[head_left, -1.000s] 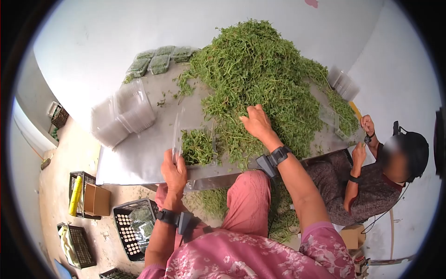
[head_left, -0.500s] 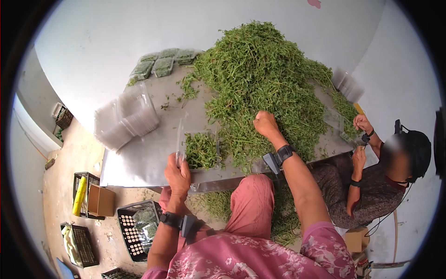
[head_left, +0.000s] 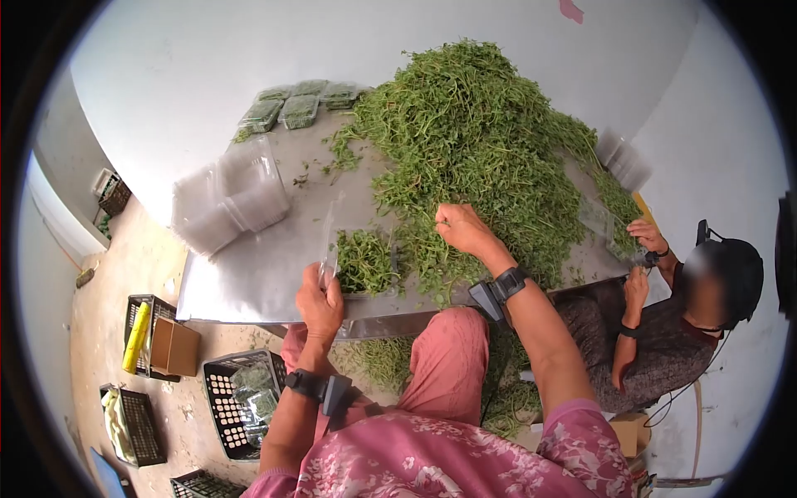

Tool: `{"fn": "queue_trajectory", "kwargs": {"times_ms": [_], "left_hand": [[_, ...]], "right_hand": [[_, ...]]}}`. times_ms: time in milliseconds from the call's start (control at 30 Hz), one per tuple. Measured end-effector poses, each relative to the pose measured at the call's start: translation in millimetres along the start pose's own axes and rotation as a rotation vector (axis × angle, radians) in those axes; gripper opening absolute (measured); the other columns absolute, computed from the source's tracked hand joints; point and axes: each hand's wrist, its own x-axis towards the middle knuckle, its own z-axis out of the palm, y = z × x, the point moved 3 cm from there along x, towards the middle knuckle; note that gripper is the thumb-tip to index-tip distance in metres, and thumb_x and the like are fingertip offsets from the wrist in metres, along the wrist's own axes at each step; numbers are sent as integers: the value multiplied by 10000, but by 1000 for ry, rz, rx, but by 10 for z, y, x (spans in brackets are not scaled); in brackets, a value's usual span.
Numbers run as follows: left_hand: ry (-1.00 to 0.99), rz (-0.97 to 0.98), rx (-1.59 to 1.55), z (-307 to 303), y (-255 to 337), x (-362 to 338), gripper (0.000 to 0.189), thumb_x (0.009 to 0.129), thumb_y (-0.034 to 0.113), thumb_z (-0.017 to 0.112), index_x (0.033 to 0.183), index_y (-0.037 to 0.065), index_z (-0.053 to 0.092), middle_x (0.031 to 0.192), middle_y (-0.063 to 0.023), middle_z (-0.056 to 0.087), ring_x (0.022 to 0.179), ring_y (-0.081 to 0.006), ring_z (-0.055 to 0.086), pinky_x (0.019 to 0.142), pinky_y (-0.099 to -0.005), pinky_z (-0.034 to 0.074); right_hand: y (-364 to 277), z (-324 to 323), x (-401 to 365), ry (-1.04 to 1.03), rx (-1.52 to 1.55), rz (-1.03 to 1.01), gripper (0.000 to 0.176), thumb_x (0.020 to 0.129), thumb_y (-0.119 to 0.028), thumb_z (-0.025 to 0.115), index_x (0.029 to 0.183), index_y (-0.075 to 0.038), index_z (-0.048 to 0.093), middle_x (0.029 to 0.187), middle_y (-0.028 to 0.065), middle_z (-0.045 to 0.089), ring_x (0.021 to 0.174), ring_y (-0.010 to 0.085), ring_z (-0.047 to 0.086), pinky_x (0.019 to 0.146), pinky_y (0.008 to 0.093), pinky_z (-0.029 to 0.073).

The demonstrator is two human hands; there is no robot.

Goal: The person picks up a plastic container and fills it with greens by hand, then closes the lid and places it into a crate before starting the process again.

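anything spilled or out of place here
Yes: fallen sprigs lie on the floor under the table's near edge, by the person's knees. More loose bits are strewn on the tabletop left of the greens pile that the right hand grips. The clear tray in the left hand sits straight.

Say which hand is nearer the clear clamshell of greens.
Left. The left hand grips the clear clamshell by its lid; the right hand is apart, rightward, fisted in the herb pile.

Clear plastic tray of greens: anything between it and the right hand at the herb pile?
Nothing solid. The right hand is closed in the loose green herb pile; only stray sprigs separate it from the clear plastic tray the left hand holds.
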Motion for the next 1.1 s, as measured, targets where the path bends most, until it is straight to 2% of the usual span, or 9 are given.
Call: {"fn": "queue_trajectory", "kwargs": {"times_ms": [33, 167, 267, 467, 567, 667, 700, 800, 1100], "left_hand": [[0, -4, -1, 0, -5, 2, 212, 901, 180, 567, 1060, 41, 576, 775, -220, 636, 724, -440, 615, 647, -469, 476], [1, -3, -19, 0, 3, -5, 207, 898, 182, 573, 1049, 40, 578, 765, -216, 633, 713, -437, 613, 641, -468, 475], [14, 11, -11, 12, -7, -5, 207, 896, 185, 578, 1044, 39, 576, 759, -213, 630, 703, -438, 611, 638, -471, 474], [28, 25, 31, -8, 19, -4, 221, 904, 203, 580, 1053, 40, 573, 762, -205, 639, 696, -431, 617, 636, -475, 481], [-2, -9, 39, -23, 43, -2, 235, 909, 223, 579, 1063, 46, 574, 778, -198, 657, 713, -420, 634, 649, -472, 494], [-4, -9, 14, -16, 27, -9, 242, 910, 232, 576, 1069, 49, 573, 787, -198, 662, 728, -420, 639, 658, -472, 498], [-1, -6, 20, -19, 34, -9, 244, 910, 232, 575, 1070, 49, 573, 790, -199, 663, 733, -421, 640, 661, -472, 499], [-4, -11, 28, -32, 55, -7, 245, 909, 232, 572, 1072, 49, 573, 800, -202, 665, 748, -424, 641, 669, -474, 501], [0, -13, -2, -14, 31, -3, 234, 904, 216, 568, 1069, 51, 578, 824, -206, 663, 771, -431, 640, 689, -481, 501]], "right_hand": [[-13, 41, 12, -64, -20, 14, 207, 873, -193, 680, 951, -23, 591, 969, 203, 635, 897, 366, 623, 758, 448, 497], [-84, 133, -70, -93, -151, 39, 430, 829, -275, 744, 1067, 55, 606, 1174, 229, 594, 1099, 385, 588, 890, 429, 505], [-114, 176, -96, -180, -203, 110, 478, 807, -259, 758, 1152, 27, 593, 1180, 235, 583, 1163, 375, 542, 944, 443, 466], [-51, 229, -66, -126, -152, 96, 378, 824, -178, 708, 1116, 41, 611, 1078, 269, 627, 1057, 419, 591, 887, 469, 490], [-158, 49, -133, 46, -160, 0, 299, 832, -145, 665, 1037, 66, 619, 991, 259, 668, 920, 414, 659, 783, 477, 518], [-263, -140, -140, 89, -48, 108, 359, 828, -160, 667, 1113, 54, 623, 997, 266, 674, 907, 408, 668, 792, 463, 523], [-299, -186, -121, 55, -64, 175, 417, 818, -176, 680, 1170, 38, 619, 1012, 271, 672, 917, 397, 669, 805, 453, 522], [-227, -157, -55, 92, -47, 138, 431, 811, -193, 690, 1176, 27, 624, 983, 249, 683, 901, 366, 675, 797, 443, 521], [-625, 221, -8, -30, 370, 208, 463, 805, -229, 701, 1189, 17, 624, 797, 141, 676, 718, 212, 641, 686, 349, 512]]}}
